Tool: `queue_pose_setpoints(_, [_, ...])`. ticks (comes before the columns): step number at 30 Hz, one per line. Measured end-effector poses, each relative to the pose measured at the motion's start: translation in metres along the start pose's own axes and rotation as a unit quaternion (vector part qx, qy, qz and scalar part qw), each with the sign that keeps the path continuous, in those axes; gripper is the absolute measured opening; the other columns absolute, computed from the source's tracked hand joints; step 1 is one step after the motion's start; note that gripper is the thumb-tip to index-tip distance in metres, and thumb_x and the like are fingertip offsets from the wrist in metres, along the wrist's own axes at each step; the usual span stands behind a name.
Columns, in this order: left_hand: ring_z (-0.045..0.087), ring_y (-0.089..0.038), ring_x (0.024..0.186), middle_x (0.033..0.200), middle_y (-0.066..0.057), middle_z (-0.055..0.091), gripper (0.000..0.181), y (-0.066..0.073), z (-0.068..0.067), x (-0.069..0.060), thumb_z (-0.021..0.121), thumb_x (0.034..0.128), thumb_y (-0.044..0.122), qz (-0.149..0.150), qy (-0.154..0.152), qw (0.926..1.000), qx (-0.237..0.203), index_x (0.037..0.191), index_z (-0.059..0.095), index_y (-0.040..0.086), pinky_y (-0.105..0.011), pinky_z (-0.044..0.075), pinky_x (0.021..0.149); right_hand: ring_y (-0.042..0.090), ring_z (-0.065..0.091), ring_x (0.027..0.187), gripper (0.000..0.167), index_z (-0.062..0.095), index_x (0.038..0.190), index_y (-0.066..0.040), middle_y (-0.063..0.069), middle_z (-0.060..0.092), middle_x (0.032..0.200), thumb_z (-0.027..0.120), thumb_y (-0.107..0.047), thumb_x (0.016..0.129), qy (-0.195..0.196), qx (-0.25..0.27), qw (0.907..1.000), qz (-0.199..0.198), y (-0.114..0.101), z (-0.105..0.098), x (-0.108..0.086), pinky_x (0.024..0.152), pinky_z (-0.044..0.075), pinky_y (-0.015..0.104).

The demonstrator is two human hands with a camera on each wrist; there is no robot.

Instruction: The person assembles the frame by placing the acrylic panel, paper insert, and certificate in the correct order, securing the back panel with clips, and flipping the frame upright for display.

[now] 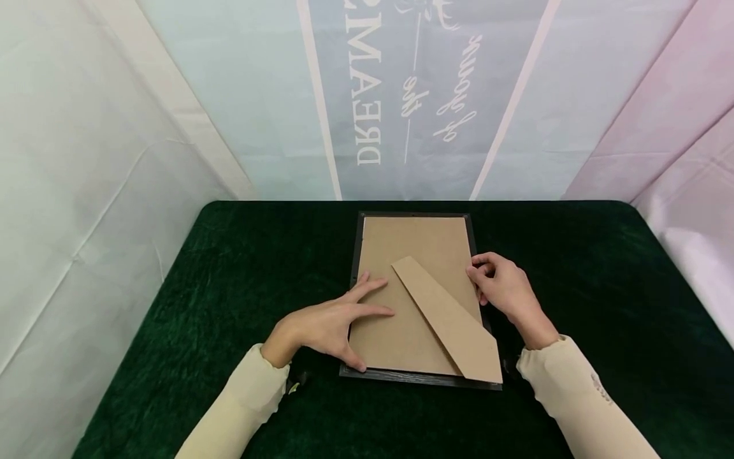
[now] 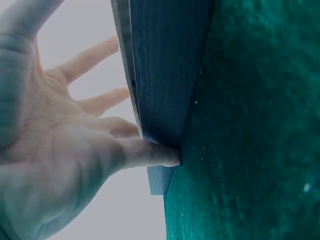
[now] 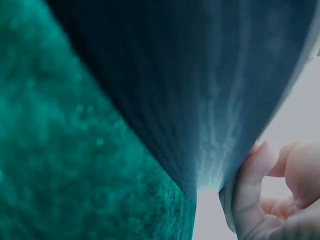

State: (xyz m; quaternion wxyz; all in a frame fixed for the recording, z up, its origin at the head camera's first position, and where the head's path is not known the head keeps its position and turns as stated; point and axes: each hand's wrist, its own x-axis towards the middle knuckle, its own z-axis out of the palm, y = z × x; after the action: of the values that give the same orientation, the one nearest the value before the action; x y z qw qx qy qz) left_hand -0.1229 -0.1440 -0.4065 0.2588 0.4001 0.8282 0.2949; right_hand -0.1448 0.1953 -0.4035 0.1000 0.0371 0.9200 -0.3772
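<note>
Nearest of all, two cream sleeves (image 1: 241, 401) are framing the action, one behind each hand. And here is the left hand (image 1: 329, 322), fingers spread and clenching nothing: its thumb is resting at the near left corner of the picture frame (image 1: 413, 377), two fingers are reaching onto the back, and in the left wrist view the little finger is pressing against the dark outer side. That splayed contact is probably steadying the frame.

Over to the right hand (image 1: 501, 284): it's curling its fingers at the opposite long edge and appears to be pinching the rim, though the exact fingertip contact is partly hidden. With a hand at either side, the frame is likely being kept from sliding.

Between the hands, the frame is lying face down, its brown backing board (image 1: 413, 239) facing up. Just inside the right hand, the easel stand (image 1: 450, 319) is slanting across the board, its wide foot pointing toward the person at the near right corner; lying back-up seems to be leaving that stand and the edges within reach.

Outside both hands, the green-covered table (image 1: 602, 306) is stretching away. Well beyond the fingertips, a pale fabric backdrop (image 1: 269, 95) is hanging, showing inverted white lettering (image 1: 367, 95).
</note>
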Motion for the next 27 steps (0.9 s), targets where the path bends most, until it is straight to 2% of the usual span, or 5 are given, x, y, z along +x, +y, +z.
queue_pose_setpoints(4, [-0.015,-0.032,0.155,0.169,0.002,-0.005,0.089,0.001,0.001,0.000,0.089,0.0713,0.041,-0.007,0.004,0.9999,0.011,0.148,0.047,0.025,-0.056,0.017,0.123,0.023,0.060,0.076,0.041,0.056,0.132,0.000,0.016,0.059,0.105,0.059,-0.026,0.101,-0.003,-0.035,0.9993,-0.016,-0.001,-0.003,-0.002,0.058,0.049,0.029])
queue_pose_setpoints(8, [-0.014,-0.031,0.155,0.169,0.004,-0.004,0.088,0.002,0.001,0.001,0.088,0.0710,0.042,-0.015,0.008,0.9997,0.020,0.148,0.048,0.025,-0.054,0.020,0.123,0.035,0.057,0.103,0.050,0.054,0.137,0.002,0.025,0.046,0.133,0.064,-0.026,0.098,-0.015,-0.064,0.9969,-0.043,0.000,-0.007,-0.004,0.074,0.056,0.039])
queue_pose_setpoints(11, [-0.012,-0.032,0.155,0.169,0.004,-0.002,0.087,0.002,0.000,0.001,0.087,0.0707,0.043,-0.018,0.011,0.9994,0.027,0.147,0.049,0.023,-0.052,0.022,0.123,0.042,0.056,0.113,0.055,0.050,0.142,0.002,0.028,0.038,0.142,0.065,-0.026,0.097,-0.031,-0.068,0.9958,-0.052,0.001,-0.010,-0.005,0.081,0.058,0.047])
queue_pose_setpoints(19, [-0.007,-0.034,0.156,0.169,0.005,0.007,0.083,0.003,0.001,0.001,0.085,0.0706,0.044,-0.007,0.015,0.9985,0.052,0.144,0.053,0.021,-0.055,0.020,0.122,0.041,0.060,0.113,0.059,0.046,0.147,-0.002,0.027,0.038,0.144,0.066,-0.028,0.097,-0.032,-0.095,0.9933,-0.057,0.001,-0.012,-0.002,0.086,0.056,0.051])
queue_pose_setpoints(27, [-0.008,-0.035,0.155,0.169,0.004,0.008,0.081,0.001,0.003,0.002,0.084,0.0720,0.043,-0.001,0.012,0.9987,0.050,0.144,0.053,0.023,-0.057,0.016,0.123,0.040,0.061,0.111,0.057,0.047,0.146,-0.003,0.026,0.039,0.143,0.066,-0.026,0.097,-0.022,-0.118,0.9917,-0.046,0.001,-0.011,-0.002,0.092,0.052,0.057])
